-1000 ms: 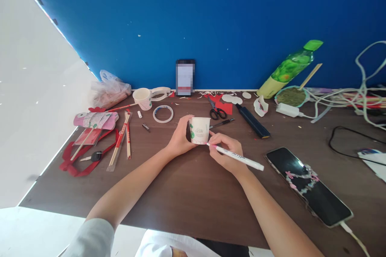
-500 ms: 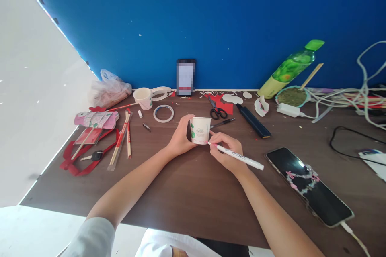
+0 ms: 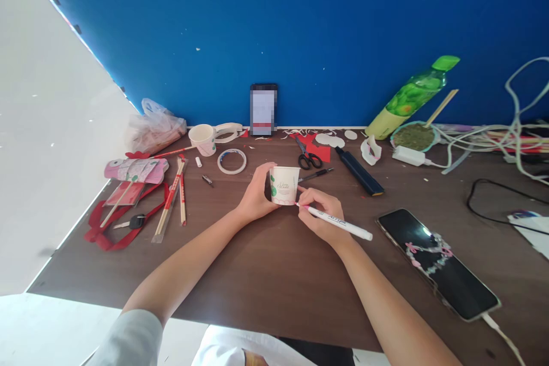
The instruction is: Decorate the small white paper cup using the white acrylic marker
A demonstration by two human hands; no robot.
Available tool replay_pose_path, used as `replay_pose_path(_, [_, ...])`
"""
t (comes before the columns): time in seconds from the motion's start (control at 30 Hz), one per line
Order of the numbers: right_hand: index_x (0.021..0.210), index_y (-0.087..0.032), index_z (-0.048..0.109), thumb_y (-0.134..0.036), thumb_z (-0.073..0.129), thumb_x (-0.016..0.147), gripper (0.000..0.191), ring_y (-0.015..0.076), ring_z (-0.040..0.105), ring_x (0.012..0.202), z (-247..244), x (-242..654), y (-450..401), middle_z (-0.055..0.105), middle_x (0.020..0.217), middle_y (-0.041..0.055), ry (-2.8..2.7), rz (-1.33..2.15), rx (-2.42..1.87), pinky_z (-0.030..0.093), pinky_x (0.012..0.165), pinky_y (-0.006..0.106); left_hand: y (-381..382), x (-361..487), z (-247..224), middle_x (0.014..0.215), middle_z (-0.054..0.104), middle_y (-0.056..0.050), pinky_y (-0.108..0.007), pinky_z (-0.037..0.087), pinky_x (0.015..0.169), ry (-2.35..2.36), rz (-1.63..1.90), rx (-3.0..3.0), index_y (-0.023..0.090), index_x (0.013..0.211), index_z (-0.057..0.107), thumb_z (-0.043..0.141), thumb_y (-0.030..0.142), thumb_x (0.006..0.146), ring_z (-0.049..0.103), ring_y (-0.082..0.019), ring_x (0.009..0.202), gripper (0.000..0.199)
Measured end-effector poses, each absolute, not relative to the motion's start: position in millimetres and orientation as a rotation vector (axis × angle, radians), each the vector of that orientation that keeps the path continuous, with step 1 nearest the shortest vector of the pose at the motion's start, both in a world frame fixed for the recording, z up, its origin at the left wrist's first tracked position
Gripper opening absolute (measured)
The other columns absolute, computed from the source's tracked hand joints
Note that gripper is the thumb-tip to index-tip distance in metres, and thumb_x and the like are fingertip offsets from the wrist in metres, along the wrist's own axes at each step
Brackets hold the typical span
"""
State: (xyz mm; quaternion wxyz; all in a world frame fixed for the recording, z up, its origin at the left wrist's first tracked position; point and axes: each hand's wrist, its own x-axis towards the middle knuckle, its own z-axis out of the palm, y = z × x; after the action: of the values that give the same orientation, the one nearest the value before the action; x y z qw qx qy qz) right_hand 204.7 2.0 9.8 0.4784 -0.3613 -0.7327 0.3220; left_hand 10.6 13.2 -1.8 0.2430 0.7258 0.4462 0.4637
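Nudging the back end of the white marker (image 3: 337, 220) slightly leftward, pinched in the right hand (image 3: 323, 214), slanting lengthwise from upper-left tip to lower-right end. Pointing at the lower right edge of the paper cup (image 3: 284, 186), grasped upright in the left hand (image 3: 258, 194), mouth up, over the middle of the dark table (image 3: 257, 274).

A flat, deep blue wall panel (image 3: 326, 28) stood behind the dark brown wooden desk (image 3: 240, 274), marked with a few small white specks. A pale edging strip ran along the panel's foot. To the left, a slanting bright edge with small dark clips divided the blue from a pale whitish surface (image 3: 51, 126). Light reflected softly on the wood, and the floor (image 3: 47, 326) below the desk's near edge looked bright white.
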Motion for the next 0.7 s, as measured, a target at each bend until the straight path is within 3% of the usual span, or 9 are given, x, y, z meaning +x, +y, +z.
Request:
replay_pose_path(0.17, [0.059, -0.022, 0.054, -0.008, 0.059, 0.066, 0.016, 0.0143, 0.057, 0.058, 11.3, 206.6, 3.1, 0.06, 0.061, -0.003, -1.809, 0.866, -0.838, 0.052, 0.094, 0.046, 12.0, 10.7, -1.1, 0.139, 0.04, -0.015, -0.05, 0.036, 0.113, 1.232, 1.259, 2.0, 0.023, 0.133, 0.031, 0.082, 0.028, 0.063, 0.042, -0.031, 0.134, 0.086])
replay_pose_path(0.33, [0.061, -0.022, 0.059, -0.015, 0.063, 0.072, 0.014, 0.0148, 0.06, 0.063, 13.4, 207.2, 7.1, 0.062, 0.063, -0.0024, -1.568, 0.965, -0.815, 0.053, 0.094, 0.046, 10.8, 10.3, 1.6, 0.146, 0.03, -0.016, -0.052, 0.032, 0.115, 1.308, 1.226, 2.02, 0.024, 0.136, 0.032, 0.082, 0.027, 0.063, 0.028, -0.035, 0.143, 0.088])
replay_pose_path(0.5, [0.062, -0.021, 0.06, -0.02, 0.067, 0.073, 0.013, 0.0156, 0.062, 0.065, 14.3, 205.0, 6.5, 0.064, 0.065, -0.0006, -1.515, 1.047, -0.822, 0.052, 0.094, 0.047, 10.5, 10.6, 3.3, 0.142, 0.038, -0.013, -0.05, 0.034, 0.114, 1.258, 1.201, 2.044, 0.028, 0.141, 0.026, 0.08, 0.025, 0.066, 0.037, -0.032, 0.137, 0.092])
replay_pose_path(0.7, [0.061, -0.022, 0.058, -0.023, 0.068, 0.074, 0.016, 0.0159, 0.06, 0.063, 19.2, 202.3, 1.9, 0.062, 0.063, -0.0009, -1.535, 1.086, -0.781, 0.053, 0.094, 0.048, 10.7, 10.7, 0.1, 0.14, 0.037, -0.012, -0.05, 0.034, 0.114, 1.225, 1.229, 2.028, 0.029, 0.14, 0.029, 0.079, 0.029, 0.068, 0.037, -0.031, 0.137, 0.088])
